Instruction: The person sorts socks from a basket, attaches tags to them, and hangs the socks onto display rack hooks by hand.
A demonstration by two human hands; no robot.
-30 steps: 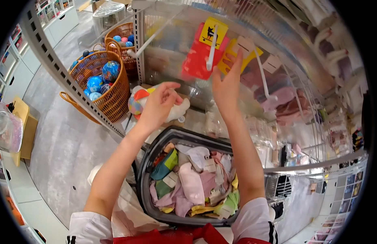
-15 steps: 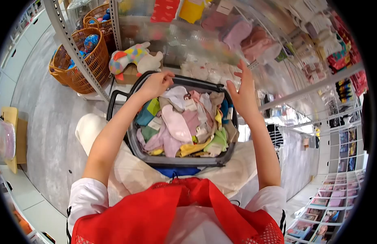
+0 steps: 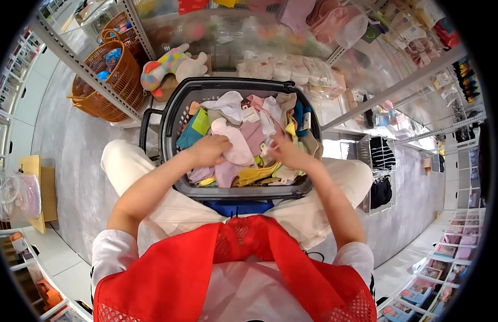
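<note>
A black shopping basket (image 3: 243, 85) stands between my knees, filled with a jumble of socks in pink, white, teal, yellow and green, some bearing paper tags. My left hand (image 3: 208, 151) is inside it with curled fingers at the edge of a pale pink sock (image 3: 235, 146). On the other side of the pile, my right hand (image 3: 286, 153) reaches in, its fingers drawn together beside a white tag (image 3: 266, 146). Slight blur and the pile hide exactly what the right fingertips hold.
Wicker baskets (image 3: 117, 80) with blue balls stand at the upper left, beside a spotted plush toy (image 3: 173, 64). Plastic-wrapped packs (image 3: 286, 70) lie on the shelf ahead. A slanting metal rail (image 3: 388, 88) and a wire rack (image 3: 380, 172) are at my right.
Both hands have come down from above the basket's far rim into the sock pile, moving closer together. The view has shifted slightly, and the basket appears higher.
</note>
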